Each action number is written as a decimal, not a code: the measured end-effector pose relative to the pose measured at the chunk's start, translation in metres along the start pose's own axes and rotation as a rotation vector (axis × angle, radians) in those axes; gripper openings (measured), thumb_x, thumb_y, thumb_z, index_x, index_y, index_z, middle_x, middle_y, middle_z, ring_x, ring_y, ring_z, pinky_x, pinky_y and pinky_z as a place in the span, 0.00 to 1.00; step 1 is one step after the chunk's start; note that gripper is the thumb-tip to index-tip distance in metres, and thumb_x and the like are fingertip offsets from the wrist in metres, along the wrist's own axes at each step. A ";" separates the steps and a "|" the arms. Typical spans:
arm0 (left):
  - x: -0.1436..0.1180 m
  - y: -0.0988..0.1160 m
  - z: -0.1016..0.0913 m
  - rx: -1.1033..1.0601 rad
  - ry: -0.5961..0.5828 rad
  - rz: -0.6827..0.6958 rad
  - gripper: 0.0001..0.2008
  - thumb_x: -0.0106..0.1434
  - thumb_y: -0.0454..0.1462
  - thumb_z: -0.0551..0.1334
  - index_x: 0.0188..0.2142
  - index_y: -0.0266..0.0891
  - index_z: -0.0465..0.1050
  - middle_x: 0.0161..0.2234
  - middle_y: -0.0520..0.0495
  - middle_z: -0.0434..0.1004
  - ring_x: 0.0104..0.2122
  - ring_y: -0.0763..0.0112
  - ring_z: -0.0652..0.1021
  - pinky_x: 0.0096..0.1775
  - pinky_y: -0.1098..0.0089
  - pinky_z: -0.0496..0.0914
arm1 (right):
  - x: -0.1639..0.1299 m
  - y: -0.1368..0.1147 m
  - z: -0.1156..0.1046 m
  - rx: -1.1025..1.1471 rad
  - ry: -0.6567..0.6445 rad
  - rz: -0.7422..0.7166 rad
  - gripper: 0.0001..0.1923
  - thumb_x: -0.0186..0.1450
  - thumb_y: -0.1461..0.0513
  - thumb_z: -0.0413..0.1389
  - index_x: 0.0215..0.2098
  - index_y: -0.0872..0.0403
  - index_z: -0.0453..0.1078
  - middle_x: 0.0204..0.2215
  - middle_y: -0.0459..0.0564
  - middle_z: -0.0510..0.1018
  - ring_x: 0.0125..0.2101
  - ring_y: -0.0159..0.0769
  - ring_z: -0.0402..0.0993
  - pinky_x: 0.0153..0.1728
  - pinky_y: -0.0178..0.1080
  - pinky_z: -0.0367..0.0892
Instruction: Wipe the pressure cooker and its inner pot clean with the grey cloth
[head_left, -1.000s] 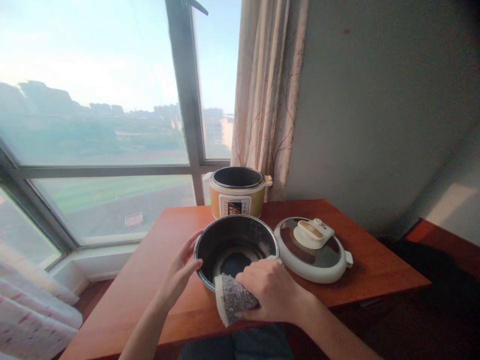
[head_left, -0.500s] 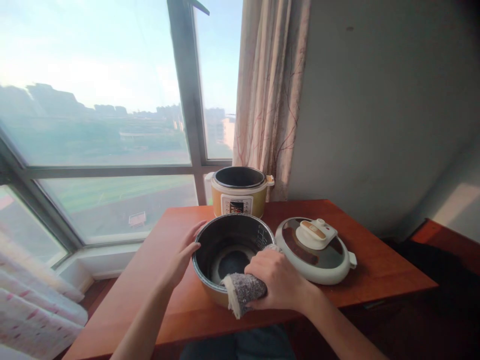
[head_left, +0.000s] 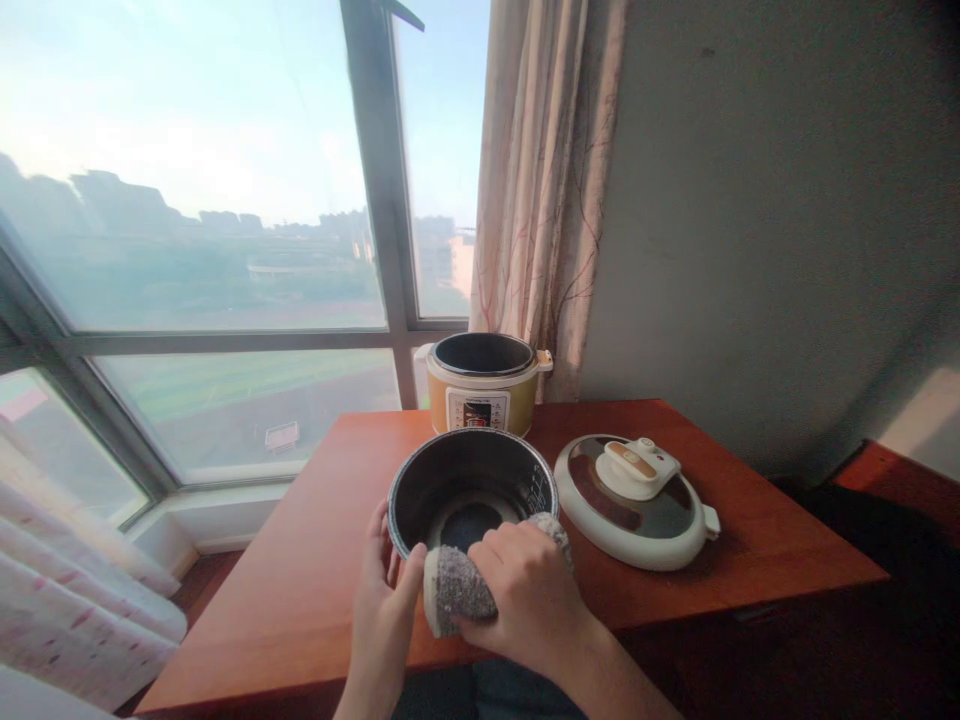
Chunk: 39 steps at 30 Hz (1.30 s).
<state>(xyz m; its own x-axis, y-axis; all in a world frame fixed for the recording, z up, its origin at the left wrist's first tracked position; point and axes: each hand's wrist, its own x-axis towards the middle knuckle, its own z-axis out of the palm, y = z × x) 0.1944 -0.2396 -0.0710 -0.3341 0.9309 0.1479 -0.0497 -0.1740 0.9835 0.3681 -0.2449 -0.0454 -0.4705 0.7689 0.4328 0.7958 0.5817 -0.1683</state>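
Observation:
A dark inner pot with markings on its inside wall stands on the table's near part, its mouth facing up. At the pot's left near side, my left hand grips the rim, thumb over the edge and fingers against the outer wall. My right hand is closed around a grey fuzzy cloth, which lies over the near rim and hides part of it. Beyond the pot sits the pressure cooker body, uncovered, its control panel facing me. The cooker lid lies to the right of the pot, handle up.
The reddish-brown wooden table carries all of these. Tall windows run along the left, with a curtain behind the cooker and a grey wall at right. Another patterned curtain hangs at lower left.
My left hand has slid along the rim toward me and now grips the near left side. My right hand and the cloth have shifted slightly left along the near rim.

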 end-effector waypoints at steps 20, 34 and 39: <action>0.096 0.057 -0.032 0.205 -0.568 -0.055 0.34 0.48 0.35 0.63 0.58 0.39 0.73 0.62 0.41 0.72 0.64 0.46 0.67 0.64 0.54 0.60 | 0.010 0.061 -0.041 0.312 -0.206 -0.217 0.28 0.51 0.46 0.72 0.44 0.49 0.75 0.40 0.47 0.81 0.44 0.44 0.73 0.49 0.43 0.63; 0.035 0.055 0.003 0.548 -0.368 0.612 0.17 0.69 0.38 0.54 0.55 0.40 0.71 0.57 0.39 0.75 0.57 0.61 0.75 0.59 0.59 0.68 | -0.069 0.064 0.042 1.679 0.528 0.872 0.28 0.63 0.47 0.63 0.58 0.47 0.72 0.59 0.51 0.75 0.63 0.49 0.65 0.62 0.52 0.62; -0.020 0.076 0.048 0.832 -0.671 0.624 0.24 0.67 0.39 0.56 0.62 0.38 0.66 0.61 0.36 0.71 0.58 0.55 0.73 0.58 0.56 0.69 | -0.068 0.054 0.037 1.957 0.532 0.868 0.22 0.61 0.50 0.66 0.51 0.47 0.77 0.52 0.51 0.80 0.55 0.48 0.74 0.54 0.50 0.71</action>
<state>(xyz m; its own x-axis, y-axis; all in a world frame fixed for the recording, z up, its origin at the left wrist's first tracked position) 0.2422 -0.2565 0.0061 0.4744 0.7850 0.3983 0.6400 -0.6182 0.4563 0.4293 -0.2556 -0.1163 0.0742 0.9866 -0.1451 -0.7396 -0.0432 -0.6716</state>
